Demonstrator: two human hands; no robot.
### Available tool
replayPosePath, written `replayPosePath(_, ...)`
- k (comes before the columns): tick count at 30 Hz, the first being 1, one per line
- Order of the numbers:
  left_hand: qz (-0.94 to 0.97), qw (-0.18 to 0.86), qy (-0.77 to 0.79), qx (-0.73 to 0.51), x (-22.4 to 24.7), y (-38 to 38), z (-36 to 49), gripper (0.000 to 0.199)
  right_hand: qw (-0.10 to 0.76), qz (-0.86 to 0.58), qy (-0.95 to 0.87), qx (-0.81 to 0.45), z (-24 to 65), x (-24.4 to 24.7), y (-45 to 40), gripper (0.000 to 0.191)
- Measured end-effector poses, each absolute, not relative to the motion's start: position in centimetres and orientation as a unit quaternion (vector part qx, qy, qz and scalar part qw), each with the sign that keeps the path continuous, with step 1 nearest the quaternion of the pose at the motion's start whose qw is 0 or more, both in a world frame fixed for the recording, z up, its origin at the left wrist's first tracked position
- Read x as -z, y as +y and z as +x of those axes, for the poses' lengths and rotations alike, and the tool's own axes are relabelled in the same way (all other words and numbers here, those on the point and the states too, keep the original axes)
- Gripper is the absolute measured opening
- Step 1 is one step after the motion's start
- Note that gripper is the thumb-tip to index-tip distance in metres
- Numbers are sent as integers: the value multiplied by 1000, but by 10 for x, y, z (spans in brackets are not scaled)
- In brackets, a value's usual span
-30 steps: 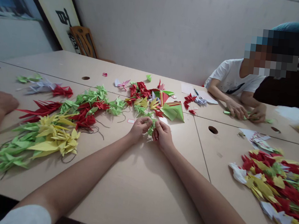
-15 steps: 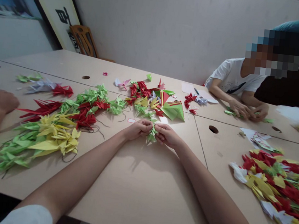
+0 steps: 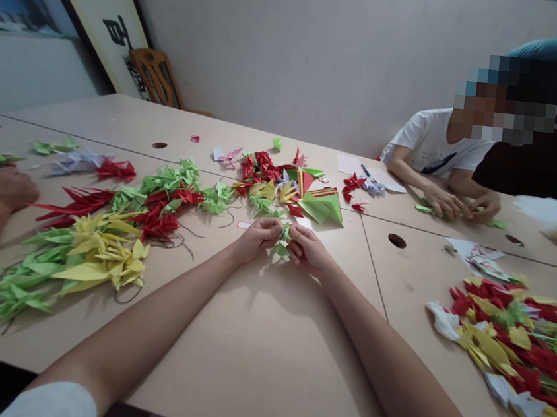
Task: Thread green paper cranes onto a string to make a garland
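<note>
Both my hands meet at the middle of the table around green folded paper cranes (image 3: 281, 249). My left hand (image 3: 260, 236) pinches them from the left with thumb and fingers. From the right, my right hand (image 3: 307, 246) is closed on the same green cranes, and its fingers partly cover them. Just beyond my hands lie a stack of folded green paper (image 3: 323, 208) and a heap of red, yellow and green cranes (image 3: 261, 173).
Strung green, red and yellow cranes (image 3: 105, 243) spread on the left, with dark thread ends. A large mixed pile (image 3: 518, 340) lies at right. At the far left is another person's hand (image 3: 4, 190). Across the table a co-worker's hands (image 3: 458, 204) handle green paper.
My hands stay almost in place, and the green cranes between them have turned slightly. At the far left, the other person's hand has shifted, and green and red paper now shows above it.
</note>
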State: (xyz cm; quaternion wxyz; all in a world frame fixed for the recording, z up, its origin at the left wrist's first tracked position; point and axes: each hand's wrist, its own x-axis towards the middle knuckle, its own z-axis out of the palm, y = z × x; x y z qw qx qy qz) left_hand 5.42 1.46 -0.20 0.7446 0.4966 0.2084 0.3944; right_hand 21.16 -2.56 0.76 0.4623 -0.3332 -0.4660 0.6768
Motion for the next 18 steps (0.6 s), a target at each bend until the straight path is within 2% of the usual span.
replayPosePath(5, 501, 693, 243, -458, -1, 10, 60, 42, 528, -337, -440, -644, 198, 0, -26, 43)
replayPosePath(10, 498, 679, 253, -477, 0, 9, 61, 42, 552, -330, -426, -636, 195, 2, -27, 42)
replayPosePath(13, 501, 714, 225, -433, 0, 12, 57, 39, 521, -307, -432, -669, 202, 1, -26, 41)
replayPosePath(18, 489, 796, 177, -311, 2, 16, 50, 36, 403, -277, -471, -734, 221, -6, -25, 38)
